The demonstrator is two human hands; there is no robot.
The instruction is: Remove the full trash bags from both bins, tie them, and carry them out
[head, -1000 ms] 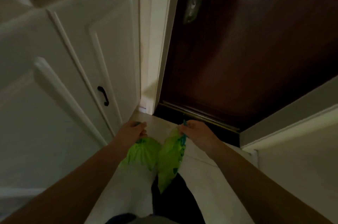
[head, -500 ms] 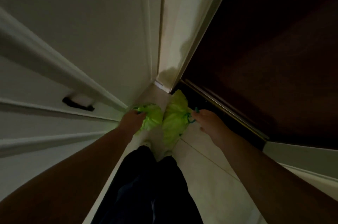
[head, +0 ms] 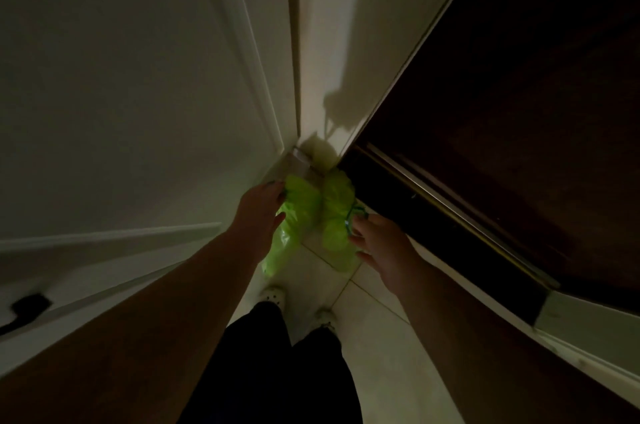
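Looking straight down in dim light, you have both arms stretched toward two bright green plastic trash bags on the pale tiled floor (head: 381,337). Your left hand (head: 258,212) sits at the top of the left green bag (head: 294,215), fingers curled round its gathered neck; the grip itself lies under the hand, so how tightly it closes cannot be made out. Your right hand (head: 377,247) touches the side of the right green bag (head: 337,212), fingers spread and loose beside a thin blue-green drawstring (head: 351,215); whether any finger hooks the string is unclear.

The bags lie side by side, touching or nearly so, in the corner where the white panelled cabinet (head: 138,111) meets the dark brown wooden door (head: 519,111). Lower ends of both bags blur into the floor. A black cabinet handle (head: 24,311) is cut off at the left edge. Dark trousers (head: 277,371) and light shoes (head: 273,293) show below, the right shoe barely legible.
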